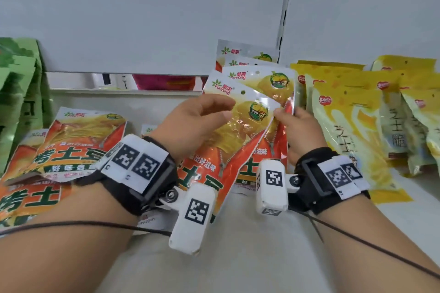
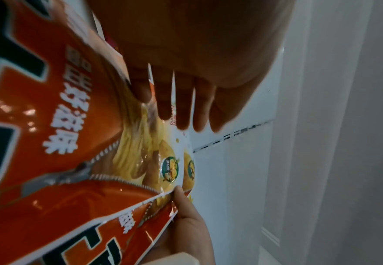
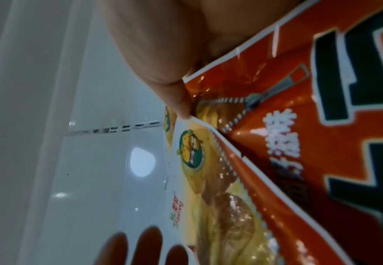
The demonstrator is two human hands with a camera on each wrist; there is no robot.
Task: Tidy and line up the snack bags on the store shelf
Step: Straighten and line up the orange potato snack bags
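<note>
Both hands clamp the upright orange chip bags between them, left hand (image 1: 192, 121) on front bag (image 1: 228, 140), right hand (image 1: 297, 131) pinching the right edge; flat bags (image 1: 78, 140) lie left of left hand.

Shop: white retail shelf (image 1: 250, 257), slotted upright (image 1: 284, 7), rows of identical packaged snack bags (image 1: 352, 126).

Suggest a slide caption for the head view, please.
Both hands, left and right, hold upright orange bags between fallen orange bags and yellow bags.
</note>
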